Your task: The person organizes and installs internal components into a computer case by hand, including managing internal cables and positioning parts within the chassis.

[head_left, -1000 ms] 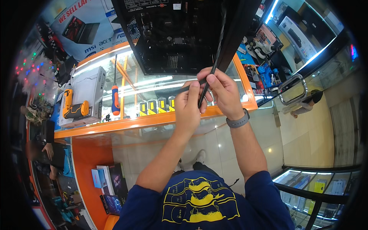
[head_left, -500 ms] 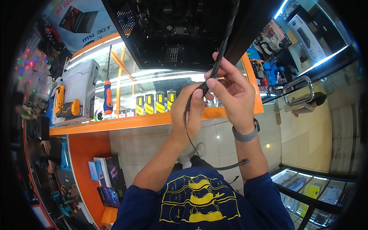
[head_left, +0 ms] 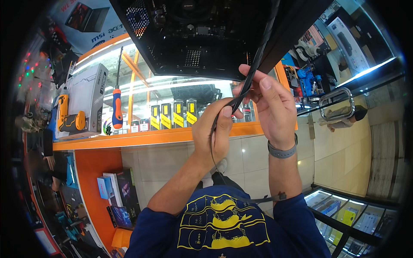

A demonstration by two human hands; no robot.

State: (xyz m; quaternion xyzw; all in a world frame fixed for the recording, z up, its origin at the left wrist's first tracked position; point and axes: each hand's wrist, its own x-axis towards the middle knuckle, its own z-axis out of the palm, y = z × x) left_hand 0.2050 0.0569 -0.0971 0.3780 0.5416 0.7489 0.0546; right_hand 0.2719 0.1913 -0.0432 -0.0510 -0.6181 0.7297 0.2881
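My left hand [head_left: 213, 131] pinches a black cable bundle [head_left: 250, 84] between thumb and fingers in front of an open black computer case [head_left: 193, 38]. My right hand [head_left: 273, 107] loosely holds the same bundle higher up, its fingers curled around it and its thumb raised beside it. The bundle runs upward along the case's right side, and a loose length hangs below my left hand across my shirt to a connector near my right forearm. A motherboard [head_left: 172, 17] and a patterned vent show inside the case.
An orange-framed glass counter [head_left: 112, 142] bears a yellow power driver [head_left: 64, 116], a screwdriver [head_left: 117, 107] and a grey box [head_left: 92, 79]. Boxes [head_left: 105, 187] fill a low shelf at left. A cluttered bench, metal-handled glass door [head_left: 335, 103] and another person [head_left: 359, 112] are at right; someone's hand shows far left.
Both my hands have shifted right, the right one higher along the bundle and the left slightly lower. A loose cable length now dangles below them. The case appears higher in view.
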